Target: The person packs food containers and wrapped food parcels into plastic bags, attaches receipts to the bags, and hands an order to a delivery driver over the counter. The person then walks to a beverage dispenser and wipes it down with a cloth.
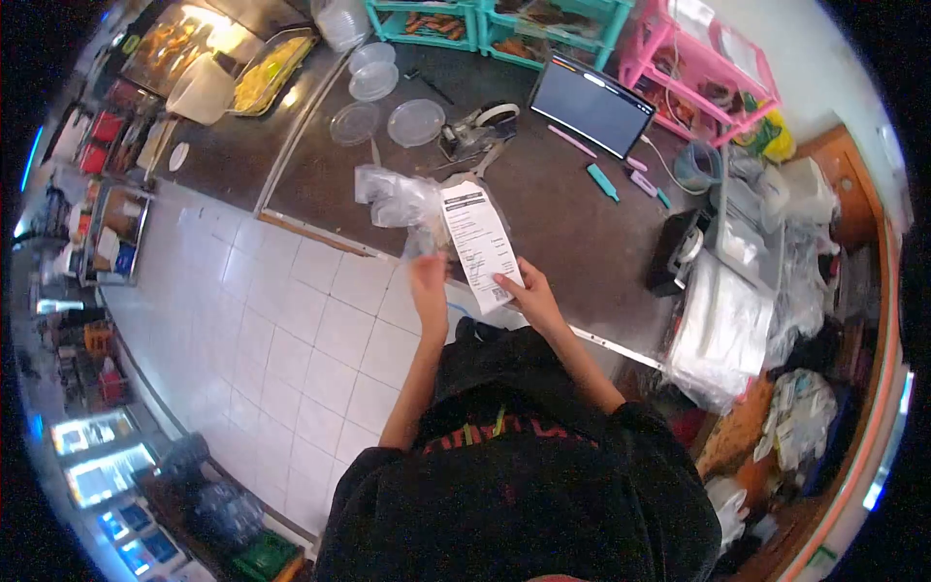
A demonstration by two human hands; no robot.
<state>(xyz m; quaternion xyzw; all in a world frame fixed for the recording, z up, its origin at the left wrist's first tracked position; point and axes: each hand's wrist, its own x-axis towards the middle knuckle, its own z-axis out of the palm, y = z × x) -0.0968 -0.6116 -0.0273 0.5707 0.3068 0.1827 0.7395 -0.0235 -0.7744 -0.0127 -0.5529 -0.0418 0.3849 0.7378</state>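
A long white printed receipt (477,233) is pinched at its lower right edge by my right hand (530,294), thumb on the printed face. It slants over the front edge of the dark counter (572,233). Left of the receipt is my left hand (429,283), raised near its edge; its fingers are blurred, so their grip does not show. Just above that hand, a crumpled clear plastic bag (396,199) lies on the counter, partly behind the receipt. A tape dispenser (475,136) and scissors (490,157) are beyond the receipt.
Clear round lids (415,122) lie at the back left. A tablet (593,103) stands at the back, with markers (602,182) before it. At right are a black device (677,252) and stacked plastic bags (722,325). Teal baskets (427,27) and a pink rack (698,73) line the back.
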